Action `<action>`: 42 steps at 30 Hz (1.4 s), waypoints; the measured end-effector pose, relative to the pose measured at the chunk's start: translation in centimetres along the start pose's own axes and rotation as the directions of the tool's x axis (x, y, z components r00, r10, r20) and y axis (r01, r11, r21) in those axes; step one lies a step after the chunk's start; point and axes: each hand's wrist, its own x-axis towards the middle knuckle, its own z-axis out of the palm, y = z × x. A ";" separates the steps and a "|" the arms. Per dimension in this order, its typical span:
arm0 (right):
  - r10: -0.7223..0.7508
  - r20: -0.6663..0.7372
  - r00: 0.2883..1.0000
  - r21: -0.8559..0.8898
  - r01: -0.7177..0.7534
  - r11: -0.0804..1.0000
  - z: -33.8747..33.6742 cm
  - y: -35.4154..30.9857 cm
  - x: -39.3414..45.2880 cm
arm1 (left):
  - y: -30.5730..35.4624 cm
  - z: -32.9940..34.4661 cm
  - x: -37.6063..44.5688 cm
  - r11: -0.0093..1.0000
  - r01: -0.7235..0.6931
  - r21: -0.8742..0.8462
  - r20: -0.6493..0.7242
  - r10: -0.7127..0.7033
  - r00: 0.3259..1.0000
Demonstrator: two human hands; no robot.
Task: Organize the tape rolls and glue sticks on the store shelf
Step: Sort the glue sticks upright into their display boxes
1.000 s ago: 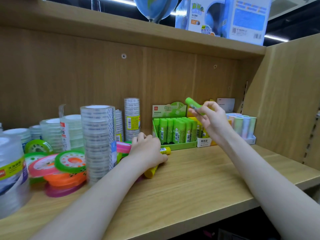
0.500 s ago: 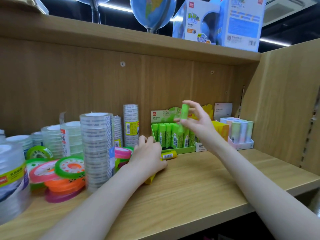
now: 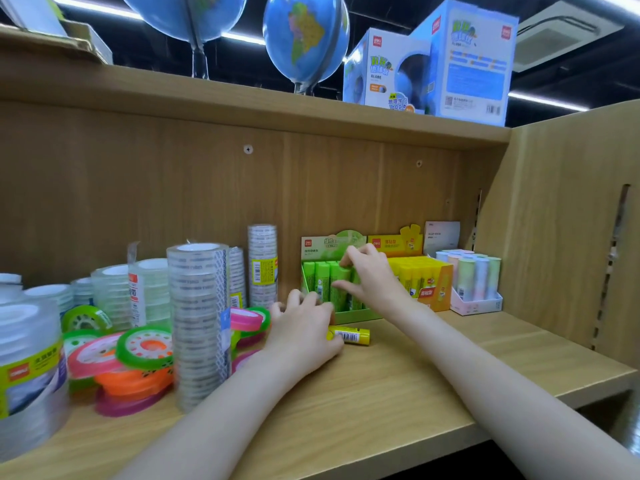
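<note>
**Hands at the glue-stick boxes on a stationery shelf**

Wooden shelving fills the frame, its light board running from lower left to right. At centre, the right hand reaches into the green display box, thumb and fingers pinching the top of an upright green glue stick among its row. Just below and left, the left hand rests knuckles-up on the board, fingers curled over a yellow glue stick lying flat, whose labelled end pokes out to the right. Right of the green box stands a yellow glue-stick box, then a tray of pastel sticks. Left of centre rise stacks of clear tape rolls, with coloured tape rolls piled loosely at lower left. Globes and globe cartons sit on the top shelf.
</note>
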 end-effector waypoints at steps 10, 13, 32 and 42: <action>-0.048 -0.005 0.999 -0.181 0.046 0.982 0.4 0.3 1.4 | -0.9 0.0 0.3 0.997 0.013 -0.078 0.032 -0.010 0.999; -0.036 0.031 0.999 -0.145 0.040 0.989 0.4 0.7 1.1 | -0.8 0.0 0.4 0.996 0.006 -0.084 0.022 -0.004 1.000; 0.019 0.160 0.987 0.076 -0.031 0.997 -4.4 5.8 -8.8 | 0.2 0.4 0.4 0.920 -0.254 -0.298 -0.153 0.217 0.964; 0.321 -0.048 0.946 0.756 -0.175 0.630 -5.0 6.6 -5.8 | 0.6 1.9 2.4 0.848 -0.487 0.210 -0.247 0.528 0.812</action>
